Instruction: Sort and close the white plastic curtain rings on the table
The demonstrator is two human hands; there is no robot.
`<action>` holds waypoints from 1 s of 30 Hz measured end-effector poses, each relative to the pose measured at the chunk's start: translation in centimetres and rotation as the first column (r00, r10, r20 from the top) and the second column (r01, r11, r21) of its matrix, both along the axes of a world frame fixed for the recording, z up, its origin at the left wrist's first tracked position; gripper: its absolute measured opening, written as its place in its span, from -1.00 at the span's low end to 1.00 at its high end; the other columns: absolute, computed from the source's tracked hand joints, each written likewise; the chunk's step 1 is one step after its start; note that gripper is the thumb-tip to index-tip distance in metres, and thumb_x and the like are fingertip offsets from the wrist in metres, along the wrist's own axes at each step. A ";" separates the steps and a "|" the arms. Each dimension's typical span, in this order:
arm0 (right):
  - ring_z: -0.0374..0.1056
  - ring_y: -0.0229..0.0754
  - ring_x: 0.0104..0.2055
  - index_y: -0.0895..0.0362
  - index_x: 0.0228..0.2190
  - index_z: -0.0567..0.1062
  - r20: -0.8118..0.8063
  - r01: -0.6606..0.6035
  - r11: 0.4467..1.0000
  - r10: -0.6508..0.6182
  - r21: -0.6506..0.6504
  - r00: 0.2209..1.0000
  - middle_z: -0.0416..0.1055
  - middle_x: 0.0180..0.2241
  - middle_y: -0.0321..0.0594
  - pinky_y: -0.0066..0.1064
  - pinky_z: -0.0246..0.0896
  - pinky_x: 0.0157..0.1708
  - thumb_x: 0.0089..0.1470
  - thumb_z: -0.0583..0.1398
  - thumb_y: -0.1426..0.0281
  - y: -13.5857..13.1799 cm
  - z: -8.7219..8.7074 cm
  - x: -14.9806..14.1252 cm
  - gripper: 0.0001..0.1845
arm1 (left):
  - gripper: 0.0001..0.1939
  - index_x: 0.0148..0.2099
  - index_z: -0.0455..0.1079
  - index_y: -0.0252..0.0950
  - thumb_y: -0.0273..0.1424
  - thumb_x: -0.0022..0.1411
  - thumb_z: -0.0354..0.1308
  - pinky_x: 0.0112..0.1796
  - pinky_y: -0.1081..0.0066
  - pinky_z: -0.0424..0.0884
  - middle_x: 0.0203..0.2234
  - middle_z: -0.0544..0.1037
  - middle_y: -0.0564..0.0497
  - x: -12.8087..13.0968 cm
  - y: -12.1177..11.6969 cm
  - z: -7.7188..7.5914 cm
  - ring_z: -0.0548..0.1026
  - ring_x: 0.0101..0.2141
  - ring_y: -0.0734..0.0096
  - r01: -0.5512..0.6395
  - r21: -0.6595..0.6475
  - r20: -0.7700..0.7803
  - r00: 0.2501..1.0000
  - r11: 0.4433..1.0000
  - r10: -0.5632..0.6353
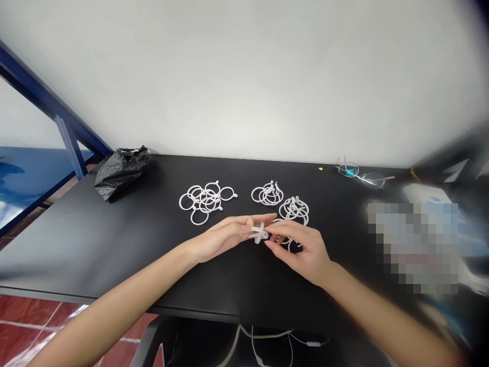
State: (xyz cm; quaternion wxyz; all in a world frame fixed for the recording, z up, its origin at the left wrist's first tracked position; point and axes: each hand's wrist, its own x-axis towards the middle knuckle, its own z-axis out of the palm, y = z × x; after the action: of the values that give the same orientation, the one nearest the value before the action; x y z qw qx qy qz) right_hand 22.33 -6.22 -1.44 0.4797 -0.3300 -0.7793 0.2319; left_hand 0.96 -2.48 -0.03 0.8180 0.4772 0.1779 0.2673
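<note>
– In the head view, can you read anything?
– No. The white box (428, 196) at the right has a faint bluish mark, too blurred to make out, and the patch (416, 250) in front of it is pixelated.
– How are the hands posed?
– The left hand (225, 237) reaches in with its fingers stretched toward the right one, thumb on top. The right hand (305, 250) comes from the other side, wrist bent, forefinger and thumb pointing at the left fingertips.
– Holding anything?
– The left pinches a small bundle of white rings (261, 233), just above the black table (214, 285). The right's forefinger and thumb are at its near side, slightly parted; I can't tell whether they grip it.
– And the other rings?
– One loose cluster (206, 199) lies beyond the left hand, a tighter bunch (268, 194) to its right, and another bunch (294, 209) just beyond the right hand. More rings (295, 245) show partly behind its fingers.
– What else?
– A crumpled black bag (122, 171) at the far left, and glasses (361, 176) by the wall.
</note>
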 end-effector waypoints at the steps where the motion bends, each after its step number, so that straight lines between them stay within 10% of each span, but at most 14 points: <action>1: 0.43 -0.27 -0.41 0.11 -0.13 0.52 0.011 -0.004 1.000 0.004 0.022 1.000 0.53 -0.31 -0.19 -0.43 0.44 -0.43 0.06 0.29 0.56 0.0 -0.1 -0.1 -0.70 | -0.79 -0.31 0.47 -0.33 -0.40 0.33 0.05 0.26 0.04 0.03 0.31 0.22 -0.09 0.2 -0.1 0.0 0.25 0.24 0.04 -0.007 -0.035 0.019 1.000 0.999 0.008; 19: 0.43 -0.28 -0.45 0.08 -0.34 0.53 -0.054 0.284 0.953 -0.291 -0.109 0.955 0.50 -0.43 -0.30 -0.44 0.48 -0.43 0.08 0.28 0.52 0.1 -0.3 0.5 -0.90 | -0.75 -0.41 0.27 -0.35 -0.39 0.35 0.07 0.07 0.11 0.35 0.22 0.35 -0.20 -0.2 0.4 0.1 0.45 0.11 -0.02 -0.126 -0.090 -0.058 0.991 0.988 0.121; 30: 0.42 -0.11 -0.28 0.07 -0.39 0.53 0.272 0.078 0.994 -0.096 0.076 0.958 0.56 -0.42 -0.24 -0.25 0.42 -0.28 0.11 0.23 0.56 0.6 -0.7 0.3 -0.85 | -0.70 -0.30 0.39 -0.38 -0.26 0.40 0.04 -0.05 0.23 0.50 0.10 0.47 -0.22 -0.8 0.8 -0.1 0.58 -0.06 0.11 -0.270 -0.074 -0.100 0.960 0.960 0.262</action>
State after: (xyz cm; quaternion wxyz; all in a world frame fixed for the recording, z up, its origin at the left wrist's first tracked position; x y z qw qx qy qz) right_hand 22.64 -5.58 -2.09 0.3869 -0.3775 -0.8300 0.1374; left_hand 0.17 -1.70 -0.14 0.7858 0.4245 0.2884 0.3453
